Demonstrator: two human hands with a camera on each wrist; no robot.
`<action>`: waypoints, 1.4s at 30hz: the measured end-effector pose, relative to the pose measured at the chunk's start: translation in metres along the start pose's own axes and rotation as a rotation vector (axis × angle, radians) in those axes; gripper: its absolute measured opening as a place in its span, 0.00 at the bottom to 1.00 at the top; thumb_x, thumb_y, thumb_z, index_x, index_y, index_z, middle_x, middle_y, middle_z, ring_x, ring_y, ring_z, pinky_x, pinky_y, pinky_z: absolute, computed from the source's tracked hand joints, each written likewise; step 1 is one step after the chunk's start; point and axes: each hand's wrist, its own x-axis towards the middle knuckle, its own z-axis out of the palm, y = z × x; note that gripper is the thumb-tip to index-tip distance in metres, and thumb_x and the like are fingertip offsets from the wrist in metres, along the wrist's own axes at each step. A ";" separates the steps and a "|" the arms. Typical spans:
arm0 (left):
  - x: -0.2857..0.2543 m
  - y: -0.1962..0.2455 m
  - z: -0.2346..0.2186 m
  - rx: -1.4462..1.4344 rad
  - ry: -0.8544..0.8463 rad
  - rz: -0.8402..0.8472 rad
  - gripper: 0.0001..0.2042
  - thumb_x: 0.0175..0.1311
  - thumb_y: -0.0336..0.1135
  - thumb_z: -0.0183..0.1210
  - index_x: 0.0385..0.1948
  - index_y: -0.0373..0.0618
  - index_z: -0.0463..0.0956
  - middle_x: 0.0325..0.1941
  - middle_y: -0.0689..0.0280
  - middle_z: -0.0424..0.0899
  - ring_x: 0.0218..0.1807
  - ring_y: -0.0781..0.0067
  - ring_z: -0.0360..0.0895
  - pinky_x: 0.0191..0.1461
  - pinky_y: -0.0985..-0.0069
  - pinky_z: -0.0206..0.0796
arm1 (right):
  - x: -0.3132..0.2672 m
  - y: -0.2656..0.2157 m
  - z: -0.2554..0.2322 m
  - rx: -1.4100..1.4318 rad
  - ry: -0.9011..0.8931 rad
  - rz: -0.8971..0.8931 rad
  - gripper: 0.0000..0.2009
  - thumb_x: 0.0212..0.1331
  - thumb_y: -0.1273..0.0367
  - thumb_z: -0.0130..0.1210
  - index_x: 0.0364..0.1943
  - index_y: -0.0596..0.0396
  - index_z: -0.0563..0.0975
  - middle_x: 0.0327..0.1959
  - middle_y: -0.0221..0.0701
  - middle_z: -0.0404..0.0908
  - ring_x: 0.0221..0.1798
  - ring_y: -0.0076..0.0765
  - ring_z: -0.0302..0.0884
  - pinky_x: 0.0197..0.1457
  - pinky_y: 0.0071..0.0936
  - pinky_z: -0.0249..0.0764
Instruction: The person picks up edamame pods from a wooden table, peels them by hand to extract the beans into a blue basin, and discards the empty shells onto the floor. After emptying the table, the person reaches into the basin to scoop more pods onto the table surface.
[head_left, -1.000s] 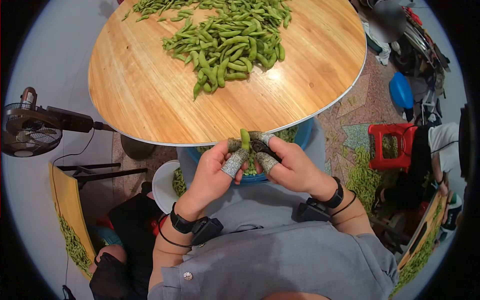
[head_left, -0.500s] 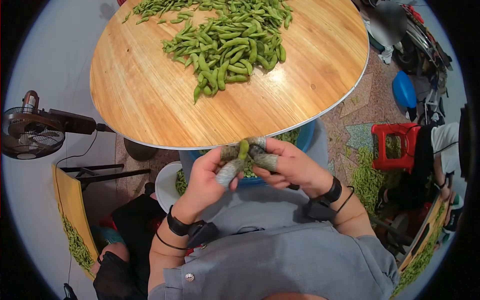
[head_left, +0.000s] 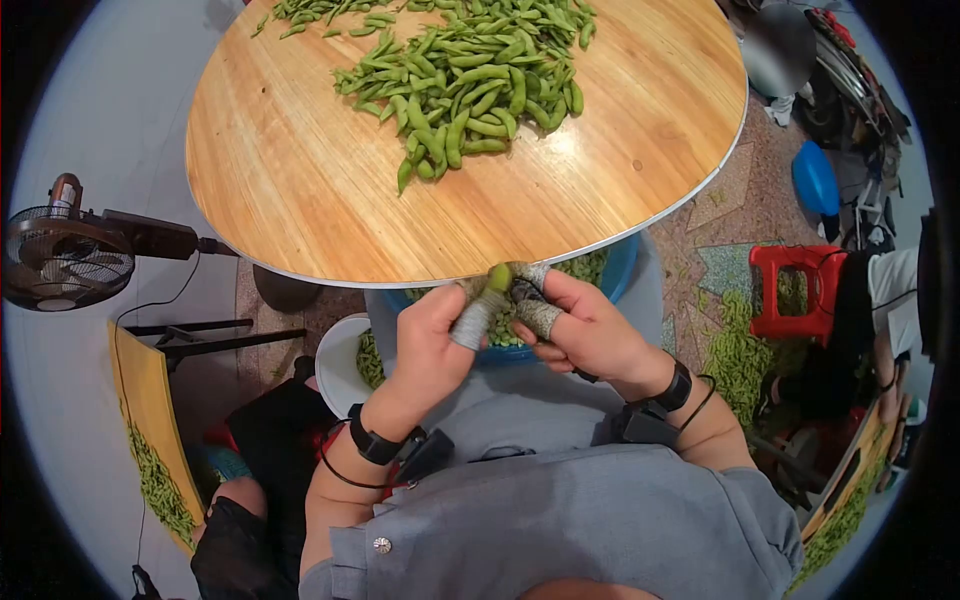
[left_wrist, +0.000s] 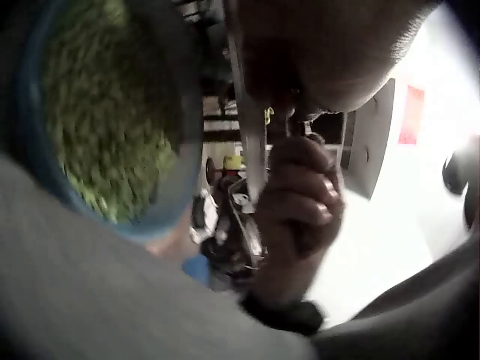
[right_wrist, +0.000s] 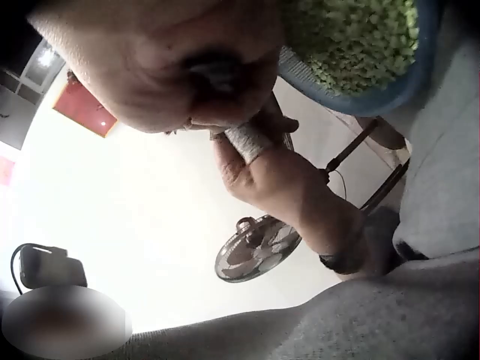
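Both hands meet just below the table edge: the left hand (head_left: 432, 335) and right hand (head_left: 590, 335) pinch one edamame pod (head_left: 498, 277) between taped fingertips (head_left: 473, 318), held upright over the blue basin (head_left: 612, 272), probably so shelled beans drop into it. Only the wrist views show the basin's contents, a blurred green mass that looks like beans (right_wrist: 352, 37). Farther off, the pile of unshelled pods (head_left: 465, 70) lies on the round wooden table (head_left: 300, 190). A fan (head_left: 60, 262) stands at the left.
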 end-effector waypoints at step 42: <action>-0.018 -0.024 -0.003 -0.605 -0.291 -0.371 0.08 0.58 0.20 0.41 0.34 0.41 0.68 0.19 0.69 0.69 0.17 0.80 0.66 0.20 0.81 0.58 | 0.027 0.041 -0.030 -0.636 0.114 -0.223 0.07 0.57 0.69 0.52 0.33 0.59 0.72 0.16 0.29 0.68 0.18 0.21 0.64 0.21 0.24 0.63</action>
